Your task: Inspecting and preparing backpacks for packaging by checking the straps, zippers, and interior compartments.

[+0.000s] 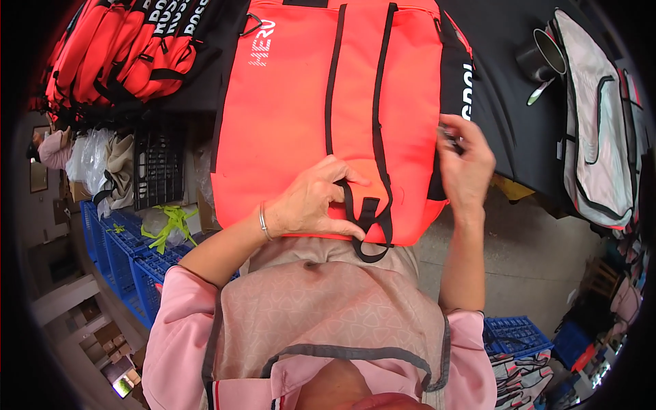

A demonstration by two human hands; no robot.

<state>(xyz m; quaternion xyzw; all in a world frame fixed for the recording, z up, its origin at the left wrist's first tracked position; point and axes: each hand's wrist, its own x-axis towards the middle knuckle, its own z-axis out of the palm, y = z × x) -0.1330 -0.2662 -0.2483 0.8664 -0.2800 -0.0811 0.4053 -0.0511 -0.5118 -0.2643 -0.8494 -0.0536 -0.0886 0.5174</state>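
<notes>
A large coral-red bag (280, 130) with black side panels lies in front of me, its near end at my lap. Two long black straps (378, 102) run down its face to a black webbing loop (371, 258) at the near edge. My left hand (311, 201) rests on the near part of the bag, its fingers and thumb curled around the webbing loop. At the bag's right edge, my right hand (468, 160) is closed with its fingers bent. Something small and dark shows between those fingers, too blurred to name.
Stacked red bags (130, 61) lie at the far left of the black-covered table (492, 102). A dark metal cup (540, 56) and a pale grey bag piece (591, 116) are at right. Blue plastic crates (140, 266) and a black crate (158, 167) stand at left.
</notes>
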